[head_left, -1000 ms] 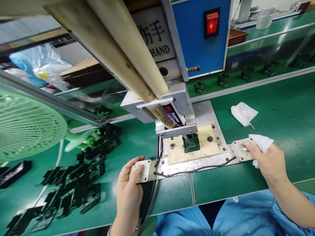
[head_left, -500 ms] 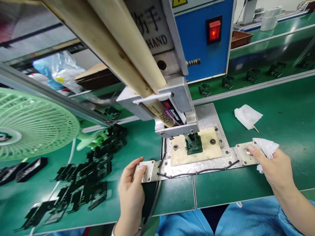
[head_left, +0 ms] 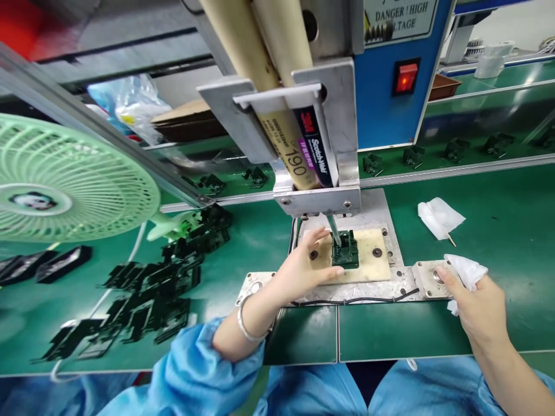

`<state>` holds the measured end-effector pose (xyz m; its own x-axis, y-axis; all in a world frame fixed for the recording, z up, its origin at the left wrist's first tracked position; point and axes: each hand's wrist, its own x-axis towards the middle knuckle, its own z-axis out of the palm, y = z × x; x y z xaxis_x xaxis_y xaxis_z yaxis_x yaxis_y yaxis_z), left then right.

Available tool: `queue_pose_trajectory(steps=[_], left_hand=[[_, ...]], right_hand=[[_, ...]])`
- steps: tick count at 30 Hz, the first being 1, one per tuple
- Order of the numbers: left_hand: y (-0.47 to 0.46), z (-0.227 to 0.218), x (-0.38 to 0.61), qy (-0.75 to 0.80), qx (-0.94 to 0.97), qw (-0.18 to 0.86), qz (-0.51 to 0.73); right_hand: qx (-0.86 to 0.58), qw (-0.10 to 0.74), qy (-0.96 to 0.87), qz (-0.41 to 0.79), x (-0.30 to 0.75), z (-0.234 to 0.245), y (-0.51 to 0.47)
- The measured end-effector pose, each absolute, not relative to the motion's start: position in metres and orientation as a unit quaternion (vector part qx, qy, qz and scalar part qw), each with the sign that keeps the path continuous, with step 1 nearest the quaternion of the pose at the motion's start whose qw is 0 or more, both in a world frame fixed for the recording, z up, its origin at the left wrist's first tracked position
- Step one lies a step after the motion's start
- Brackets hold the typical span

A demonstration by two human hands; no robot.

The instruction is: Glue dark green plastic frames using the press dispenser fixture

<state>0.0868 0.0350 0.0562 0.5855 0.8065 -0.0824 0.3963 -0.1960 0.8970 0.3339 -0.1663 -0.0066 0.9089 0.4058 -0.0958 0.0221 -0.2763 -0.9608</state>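
Note:
My left hand (head_left: 310, 260) reaches over the cream fixture plate (head_left: 376, 271), thumb and fingers apart on the near left side of a dark green plastic part (head_left: 347, 249). Whether it touches the part I cannot tell. Over the part stands a glue dispenser holding a cartridge (head_left: 299, 156), its thin nozzle (head_left: 333, 231) pointing down into it. My right hand (head_left: 479, 303) grips a crumpled white tissue (head_left: 467, 270), its thumb resting by the round metal button on the right button block (head_left: 433, 280). The left button block (head_left: 255, 285) sits partly behind my left forearm.
Many dark plastic parts (head_left: 147, 294) lie at the left beneath a green fan (head_left: 73, 185). Another white tissue with a stick (head_left: 441, 218) rests at the right. Further parts (head_left: 414, 156) line the strip behind a metal rail, near a blue control box (head_left: 390, 110).
My left hand has left the left button block and moved right to the plastic part. The dispenser head has risen off the part. My right hand stays at its block.

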Motion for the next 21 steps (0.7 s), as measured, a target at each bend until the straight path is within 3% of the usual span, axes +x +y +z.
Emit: queue_pose_trajectory(steps=[6,16,19,21], left_hand=[[0.036,0.07,0.099,0.328,0.721,0.579,0.192],[0.009,0.09,0.083,0.377,0.589,0.708,0.093],[-0.014,0.087,0.074,0.36,0.492,0.789,0.075],[-0.034,0.082,0.066,0.298,0.397,0.867,0.048]], right_hand=[[-0.776,0.585,-0.156,0.176,0.335,-0.005,-0.165],[-0.758,0.603,-0.18,0.171,0.34,-0.012,-0.165],[-0.739,0.634,-0.158,0.163,0.341,-0.015,-0.165],[-0.723,0.661,-0.174,0.096,0.337,-0.015,-0.17]])
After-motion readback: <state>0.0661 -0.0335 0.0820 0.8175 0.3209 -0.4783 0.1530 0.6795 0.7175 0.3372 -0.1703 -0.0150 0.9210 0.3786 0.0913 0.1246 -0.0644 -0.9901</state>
